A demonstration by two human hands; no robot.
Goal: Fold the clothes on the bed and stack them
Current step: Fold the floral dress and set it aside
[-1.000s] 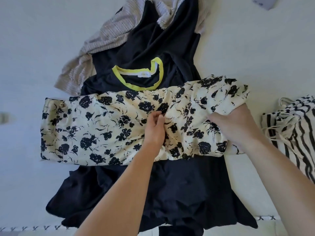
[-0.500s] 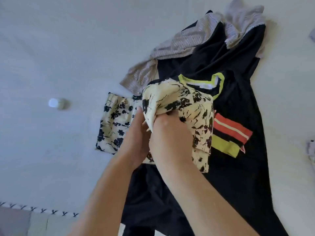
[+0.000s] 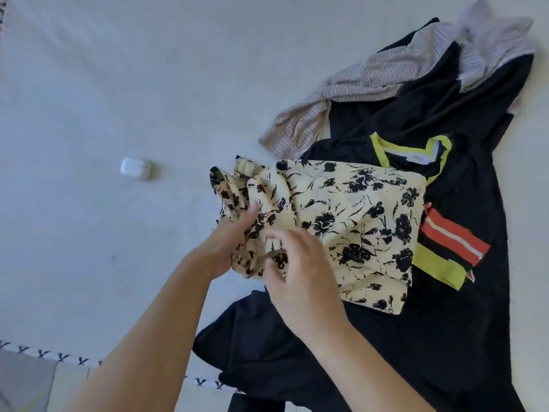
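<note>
The floral garment (image 3: 350,230) is folded over on the black dress (image 3: 445,337); its bunched left edge is gripped by the left hand (image 3: 230,236) and pinched by the right hand (image 3: 297,272). The dress and striped top (image 3: 356,84) are left unfolded on the bed (image 3: 118,84).

Hidden and cut off

We cannot read the label (image 3: 418,158) inside the black dress (image 3: 445,322), whose hem leaves the frame; our left hand's (image 3: 228,245) fingertips vanish under the floral cloth (image 3: 356,221).
</note>
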